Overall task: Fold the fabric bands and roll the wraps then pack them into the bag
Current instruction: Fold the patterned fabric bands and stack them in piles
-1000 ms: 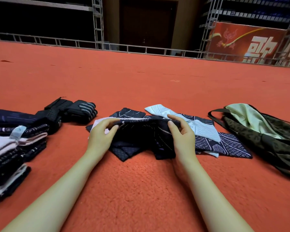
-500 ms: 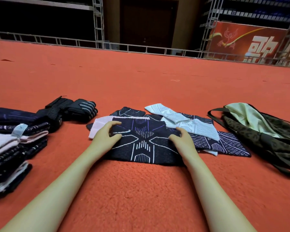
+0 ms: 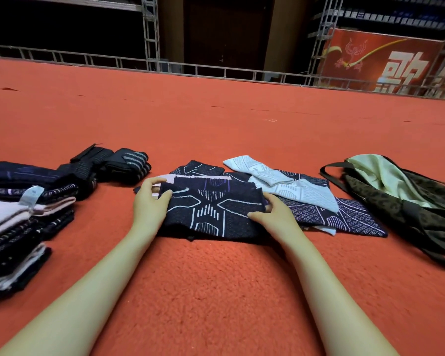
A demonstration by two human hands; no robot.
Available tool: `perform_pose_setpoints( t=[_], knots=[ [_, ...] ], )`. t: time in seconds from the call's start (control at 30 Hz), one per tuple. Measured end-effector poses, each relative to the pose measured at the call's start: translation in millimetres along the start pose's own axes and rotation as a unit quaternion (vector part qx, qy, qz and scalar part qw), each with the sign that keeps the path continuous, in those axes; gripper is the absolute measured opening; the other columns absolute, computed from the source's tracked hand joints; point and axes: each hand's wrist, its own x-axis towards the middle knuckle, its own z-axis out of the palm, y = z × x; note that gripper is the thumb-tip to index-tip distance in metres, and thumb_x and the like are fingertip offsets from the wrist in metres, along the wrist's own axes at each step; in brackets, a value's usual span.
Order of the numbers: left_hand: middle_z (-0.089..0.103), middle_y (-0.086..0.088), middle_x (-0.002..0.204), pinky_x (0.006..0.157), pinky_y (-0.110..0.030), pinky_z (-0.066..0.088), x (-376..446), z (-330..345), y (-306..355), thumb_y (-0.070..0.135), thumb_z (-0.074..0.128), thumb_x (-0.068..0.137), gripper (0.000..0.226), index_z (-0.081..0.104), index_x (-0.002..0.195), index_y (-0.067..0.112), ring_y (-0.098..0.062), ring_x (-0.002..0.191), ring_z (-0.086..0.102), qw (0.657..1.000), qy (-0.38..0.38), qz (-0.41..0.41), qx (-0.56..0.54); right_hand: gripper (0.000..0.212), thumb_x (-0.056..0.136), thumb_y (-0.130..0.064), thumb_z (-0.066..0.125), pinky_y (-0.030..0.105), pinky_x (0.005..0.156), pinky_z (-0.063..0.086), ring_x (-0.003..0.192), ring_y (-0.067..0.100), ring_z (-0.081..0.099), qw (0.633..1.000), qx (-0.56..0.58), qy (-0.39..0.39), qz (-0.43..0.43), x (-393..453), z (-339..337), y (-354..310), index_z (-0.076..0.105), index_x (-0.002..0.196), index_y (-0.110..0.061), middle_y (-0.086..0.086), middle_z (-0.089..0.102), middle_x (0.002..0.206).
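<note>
Both hands, the left hand point(image 3: 149, 201) and right hand point(image 3: 272, 214), now pinch the dark patterned band point(image 3: 211, 214) at mid-frame, its far edge folded over since a moment ago.

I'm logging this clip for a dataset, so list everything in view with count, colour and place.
dark patterned band: one, navy with white lines, centre, under both hands
unfolded bands: several, navy with purple and white pattern, spread right of centre; exact count unclear
white bands: about two, white, lying on the unfolded ones
folded stack: one pile, navy, pink and white, far left
rolled wraps: about two, black with grey stripes, behind the stack
bag: one, olive with pale green lining, open, right
carpet: one, red, under everything
banner: one, red, rear right
left hand: grip on the band's left edge
right hand: grip on its right edge
</note>
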Motion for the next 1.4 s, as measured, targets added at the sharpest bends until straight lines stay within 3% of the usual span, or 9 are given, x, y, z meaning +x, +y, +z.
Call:
perform_pose_setpoints(
  t=[0.13, 0.27, 0.4, 0.6, 0.73, 0.9, 1.1, 1.23, 1.4],
  knots=[
    [0.050, -0.002, 0.105, 0.094, -0.037, 0.042, -3.2, 1.8, -3.4, 0.008, 0.062, 0.080, 0.029, 0.060, 0.108, 0.017, -0.023, 0.099, 0.050, 0.987, -0.012, 0.085, 0.133, 0.036, 0.079, -0.006, 0.064, 0.028, 0.077, 0.047, 0.078, 0.012, 0.062, 0.994, 0.018, 0.107, -0.002, 5.1, -4.1, -1.3, 0.061, 0.113, -0.017, -0.003, 0.066, 0.083],
    [0.058, -0.001, 0.108, 0.093, -0.023, 0.030, -12.6, 10.8, 5.8, 0.012, 0.064, 0.081, 0.026, 0.064, 0.106, 0.019, -0.021, 0.107, 0.047, 0.960, -0.044, 0.209, 0.183, 0.034, 0.080, -0.007, 0.061, 0.022, 0.066, 0.044, 0.066, 0.007, 0.056, 0.982, 0.028, 0.182, -0.049, 4.1, -4.8, -3.5, 0.064, 0.111, -0.021, -0.008, 0.060, 0.072],
    [0.056, 0.002, 0.102, 0.093, -0.033, 0.036, -25.7, 24.2, 1.9, 0.023, 0.062, 0.085, 0.024, 0.066, 0.108, 0.026, -0.019, 0.103, 0.047, 0.922, -0.167, 0.234, 0.258, 0.033, 0.081, -0.008, 0.064, 0.017, 0.073, 0.045, 0.073, 0.001, 0.057, 0.982, 0.053, 0.134, -0.123, -3.8, 14.0, -11.1, 0.066, 0.110, -0.024, -0.007, 0.062, 0.081],
    [0.061, 0.002, 0.104, 0.095, -0.041, 0.039, -19.8, 25.2, -4.5, 0.021, 0.055, 0.086, 0.028, 0.063, 0.113, 0.026, -0.023, 0.105, 0.052, 0.936, -0.174, 0.201, 0.232, 0.018, 0.092, -0.025, 0.058, 0.006, 0.080, 0.039, 0.093, -0.002, 0.058, 0.977, -0.086, -0.067, -0.184, -16.3, 44.6, -6.3, 0.069, 0.106, -0.024, -0.009, 0.067, 0.102],
    [0.062, 0.001, 0.105, 0.094, -0.037, 0.039, -20.9, 24.9, -3.9, 0.016, 0.054, 0.090, 0.030, 0.059, 0.119, 0.023, -0.022, 0.104, 0.050, 0.942, -0.164, 0.195, 0.217, 0.025, 0.087, -0.014, 0.060, 0.019, 0.088, 0.039, 0.102, 0.008, 0.049, 0.951, -0.195, 0.007, -0.240, -6.8, 41.1, 5.0, 0.067, 0.110, -0.021, -0.005, 0.056, 0.107],
    [0.058, 0.013, 0.092, 0.091, -0.034, 0.039, -27.9, 25.8, 6.0, 0.022, 0.051, 0.093, 0.030, 0.056, 0.123, 0.025, -0.015, 0.097, 0.050, 0.944, -0.168, 0.197, 0.204, 0.044, 0.083, -0.022, 0.067, 0.023, 0.091, 0.041, 0.094, 0.008, 0.049, 0.975, -0.164, 0.031, -0.146, -3.5, 38.2, 7.7, 0.056, 0.126, -0.024, -0.003, 0.046, 0.109],
    [0.059, 0.016, 0.084, 0.089, -0.032, 0.041, -30.0, 29.1, 7.0, 0.030, 0.065, 0.085, 0.045, 0.052, 0.127, 0.030, -0.011, 0.089, 0.050, 0.954, -0.187, 0.165, 0.169, 0.031, 0.087, -0.020, 0.063, 0.025, 0.082, 0.048, 0.085, 0.003, 0.054, 0.975, -0.112, 0.030, -0.189, -3.8, 39.9, 4.0, 0.062, 0.118, -0.024, -0.008, 0.051, 0.101],
    [0.056, 0.013, 0.088, 0.093, -0.036, 0.040, -29.0, 29.4, 5.2, 0.032, 0.065, 0.083, 0.044, 0.054, 0.126, 0.032, -0.013, 0.091, 0.046, 0.939, -0.190, 0.189, 0.213, 0.038, 0.091, -0.025, 0.059, 0.022, 0.085, 0.045, 0.087, 0.006, 0.058, 0.991, -0.063, 0.032, -0.115, -2.1, 39.7, 3.6, 0.053, 0.128, -0.023, -0.002, 0.057, 0.106],
    [0.057, 0.006, 0.103, 0.098, -0.039, 0.037, -29.6, 30.6, 3.6, 0.033, 0.064, 0.084, 0.044, 0.055, 0.128, 0.030, -0.019, 0.105, 0.046, 0.935, -0.182, 0.200, 0.227, 0.040, 0.091, -0.025, 0.059, 0.022, 0.076, 0.042, 0.075, 0.003, 0.056, 0.999, 0.017, 0.014, -0.041, 3.7, 39.2, 3.0, 0.053, 0.130, -0.016, -0.009, 0.062, 0.085]
  ],
)
